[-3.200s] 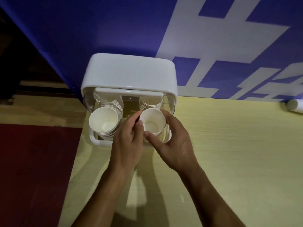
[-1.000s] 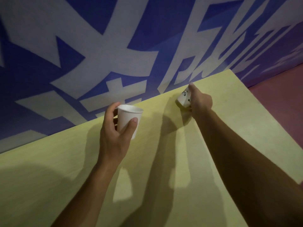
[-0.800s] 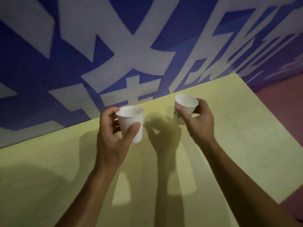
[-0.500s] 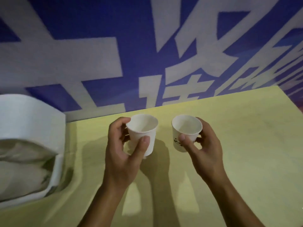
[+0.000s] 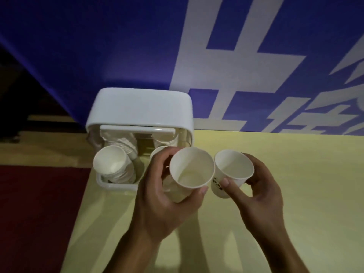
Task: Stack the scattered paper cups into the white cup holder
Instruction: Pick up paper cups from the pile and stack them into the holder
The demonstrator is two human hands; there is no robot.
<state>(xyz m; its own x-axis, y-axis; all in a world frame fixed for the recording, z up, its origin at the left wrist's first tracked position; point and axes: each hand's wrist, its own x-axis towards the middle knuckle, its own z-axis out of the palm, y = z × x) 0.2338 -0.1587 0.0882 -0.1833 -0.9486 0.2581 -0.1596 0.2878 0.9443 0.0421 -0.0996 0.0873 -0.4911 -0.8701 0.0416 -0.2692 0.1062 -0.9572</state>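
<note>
Cups in both hands, mouths up, rims side by side, just before the right side of the white cup holder. Left hand wrapped round a plain paper cup, thumb on the near wall, fingers curled behind. Right hand clasping a printed paper cup (dark marks on its side, too blurred to read) between thumb and curled fingers. Holder at the far left corner of the yellow table, against the blue banner with white lettering. In its left bay, a tilted stack of cups; in the right bay, a second stack, mostly hidden behind the left fingers. Dark red floor beyond the table's left edge.
</note>
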